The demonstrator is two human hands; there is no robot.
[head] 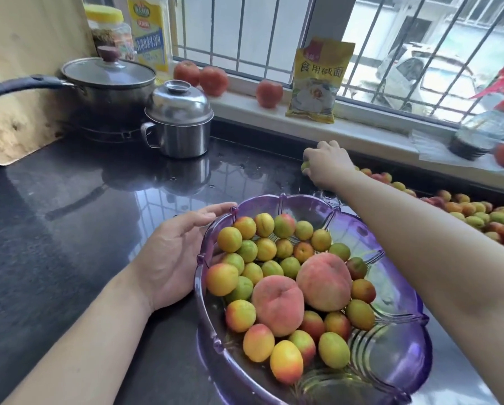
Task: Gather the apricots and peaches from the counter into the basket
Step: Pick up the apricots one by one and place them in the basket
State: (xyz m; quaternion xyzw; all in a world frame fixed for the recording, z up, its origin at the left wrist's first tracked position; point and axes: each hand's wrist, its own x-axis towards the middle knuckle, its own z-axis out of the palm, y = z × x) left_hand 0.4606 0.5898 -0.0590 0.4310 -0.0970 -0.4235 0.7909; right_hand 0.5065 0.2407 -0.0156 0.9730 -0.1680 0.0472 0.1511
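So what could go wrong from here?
The right hand is closing on a small apricot at full reach over a wet-looking counter; the fruit might slip and roll away. The basket is crowded on its near side, so a dropped apricot may bounce out, though the left hand steadies the rim.

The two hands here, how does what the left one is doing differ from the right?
The left hand rests open against the purple basket rim, close by; the right hand reaches far across the counter, fingers curled over a small greenish apricot near the windowsill. Both are bare.
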